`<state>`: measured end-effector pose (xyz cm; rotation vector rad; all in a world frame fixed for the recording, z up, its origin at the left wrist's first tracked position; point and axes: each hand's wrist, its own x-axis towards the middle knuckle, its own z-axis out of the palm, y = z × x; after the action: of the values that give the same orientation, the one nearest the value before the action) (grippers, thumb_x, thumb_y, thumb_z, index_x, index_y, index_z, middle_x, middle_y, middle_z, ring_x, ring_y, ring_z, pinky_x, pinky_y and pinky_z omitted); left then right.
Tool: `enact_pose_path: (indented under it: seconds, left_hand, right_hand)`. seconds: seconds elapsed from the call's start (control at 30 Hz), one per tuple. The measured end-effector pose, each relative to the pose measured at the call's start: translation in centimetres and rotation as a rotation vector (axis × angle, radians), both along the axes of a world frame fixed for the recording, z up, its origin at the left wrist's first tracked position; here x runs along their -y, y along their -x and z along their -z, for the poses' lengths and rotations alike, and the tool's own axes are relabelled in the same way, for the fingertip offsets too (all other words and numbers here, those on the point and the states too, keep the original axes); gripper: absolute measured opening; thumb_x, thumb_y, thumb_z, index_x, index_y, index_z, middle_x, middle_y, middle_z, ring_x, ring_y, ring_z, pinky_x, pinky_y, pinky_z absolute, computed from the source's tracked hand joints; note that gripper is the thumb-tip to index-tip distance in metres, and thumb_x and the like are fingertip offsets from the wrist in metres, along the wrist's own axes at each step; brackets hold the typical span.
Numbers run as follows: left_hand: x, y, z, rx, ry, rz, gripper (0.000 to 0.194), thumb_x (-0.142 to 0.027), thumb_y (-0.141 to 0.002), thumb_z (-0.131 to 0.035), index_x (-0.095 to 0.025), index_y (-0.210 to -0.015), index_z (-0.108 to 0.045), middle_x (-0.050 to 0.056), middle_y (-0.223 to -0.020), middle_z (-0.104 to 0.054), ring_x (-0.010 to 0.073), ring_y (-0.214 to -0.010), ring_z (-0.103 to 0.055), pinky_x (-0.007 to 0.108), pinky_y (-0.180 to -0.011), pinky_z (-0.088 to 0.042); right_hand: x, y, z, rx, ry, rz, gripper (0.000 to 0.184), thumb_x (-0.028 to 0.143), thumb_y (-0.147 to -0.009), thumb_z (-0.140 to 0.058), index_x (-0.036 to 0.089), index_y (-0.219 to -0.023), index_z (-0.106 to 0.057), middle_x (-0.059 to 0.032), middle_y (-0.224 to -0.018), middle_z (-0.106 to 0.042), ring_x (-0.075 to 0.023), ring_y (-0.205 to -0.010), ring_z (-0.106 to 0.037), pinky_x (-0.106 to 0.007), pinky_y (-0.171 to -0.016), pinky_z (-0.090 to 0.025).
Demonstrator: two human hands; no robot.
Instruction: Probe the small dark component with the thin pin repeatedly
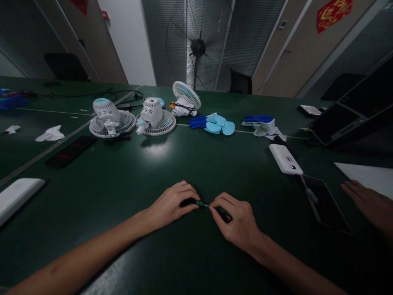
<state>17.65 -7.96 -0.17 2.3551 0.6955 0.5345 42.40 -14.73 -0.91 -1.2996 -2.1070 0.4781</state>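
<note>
My left hand (176, 201) rests on the dark green table and pinches a small green circuit board (199, 203) between thumb and fingers. Facing it, my right hand (236, 215) is closed around a screwdriver with a dark handle (225, 214). The thin metal shaft (206, 205) of the screwdriver points left and meets the board's right end. Whether the tip touches a screw is too small to make out. Part of the board is hidden by my left fingers.
Partly taken-apart white fans (161, 123) stand across the table, with light-blue fan blades (219, 124) and blue gloves (259, 119) beside them. A white power bank (285, 159) and a black tablet (325, 203) lie right. Another person's hand (368, 203) rests at the right edge. A dark phone (72, 150) lies left.
</note>
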Motion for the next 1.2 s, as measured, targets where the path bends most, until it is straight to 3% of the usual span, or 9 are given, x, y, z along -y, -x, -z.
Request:
enact_pose_path:
  seconds: [0.2,0.47,0.6,0.73,0.9,1.0,1.2]
  left_hand:
    - [-0.1,0.0,0.3,-0.009,-0.014,-0.008,0.020,-0.031,-0.100,-0.065,-0.023,-0.117,-0.070,0.006,-0.113,-0.068,0.0214,-0.108,-0.060,0.035,-0.092,-0.048]
    - [0.3,0.6,-0.2,-0.050,-0.004,0.019,0.027,-0.031,-0.100,-0.064,-0.025,-0.127,-0.066,0.007,-0.121,-0.066,0.0219,-0.113,-0.059,0.036,-0.097,-0.049]
    - [0.1,2.3,0.2,-0.064,0.027,0.007,0.027,-0.027,-0.106,-0.053,-0.027,-0.130,-0.065,0.007,-0.124,-0.064,0.0195,-0.118,-0.059,0.034,-0.102,-0.050]
    - [-2.8,6.6,0.8,-0.101,0.007,-0.100,0.030,-0.032,-0.108,-0.046,-0.028,-0.132,-0.065,0.007,-0.128,-0.063,0.0199,-0.120,-0.060,0.034,-0.105,-0.050]
    - [-8.5,16.3,1.0,-0.153,-0.088,-0.500,0.037,-0.049,-0.102,-0.053,-0.025,-0.123,-0.071,0.008,-0.123,-0.067,0.0247,-0.108,-0.065,0.035,-0.094,-0.052]
    - [-10.3,21.1,1.1,-0.177,-0.104,-0.687,0.049,-0.059,-0.095,-0.058,-0.021,-0.124,-0.072,0.008,-0.119,-0.069,0.0253,-0.099,-0.065,0.034,-0.086,-0.051]
    - [-10.7,23.8,1.3,-0.178,-0.054,-0.729,0.068,-0.072,-0.087,-0.060,-0.022,-0.131,-0.069,0.008,-0.118,-0.071,0.0257,-0.100,-0.067,0.034,-0.090,-0.052]
  right_hand:
    - [-0.1,0.8,-0.3,-0.061,0.004,-0.055,0.013,0.025,-0.101,-0.057,0.023,-0.098,-0.069,-0.0043,-0.094,-0.071,-0.0170,-0.080,-0.070,-0.029,-0.072,-0.056]
    - [0.1,-0.4,-0.2,-0.085,0.010,-0.015,0.013,0.023,-0.101,-0.057,0.023,-0.097,-0.069,-0.0049,-0.094,-0.071,-0.0177,-0.079,-0.069,-0.030,-0.072,-0.056]
    - [0.0,-0.6,-0.3,-0.102,0.028,0.005,0.013,0.023,-0.101,-0.057,0.022,-0.097,-0.069,-0.0048,-0.095,-0.071,-0.0172,-0.080,-0.069,-0.030,-0.073,-0.057]
    - [-0.1,-0.6,-0.5,-0.114,0.053,-0.003,0.012,0.023,-0.101,-0.058,0.022,-0.097,-0.070,-0.0039,-0.094,-0.071,-0.0163,-0.080,-0.069,-0.029,-0.073,-0.057]
    - [-0.2,-0.6,-0.4,-0.117,0.074,-0.007,0.012,0.023,-0.100,-0.058,0.021,-0.097,-0.070,-0.0040,-0.094,-0.070,-0.0167,-0.081,-0.068,-0.030,-0.072,-0.056]
    - [-0.2,-0.7,-0.2,-0.116,0.086,-0.011,0.012,0.023,-0.100,-0.059,0.021,-0.098,-0.070,-0.0040,-0.095,-0.070,-0.0171,-0.081,-0.068,-0.030,-0.073,-0.056]
    - [-0.3,-0.7,-0.3,-0.118,0.096,-0.023,0.012,0.023,-0.101,-0.058,0.022,-0.098,-0.070,-0.0042,-0.096,-0.070,-0.0169,-0.081,-0.068,-0.029,-0.072,-0.056]
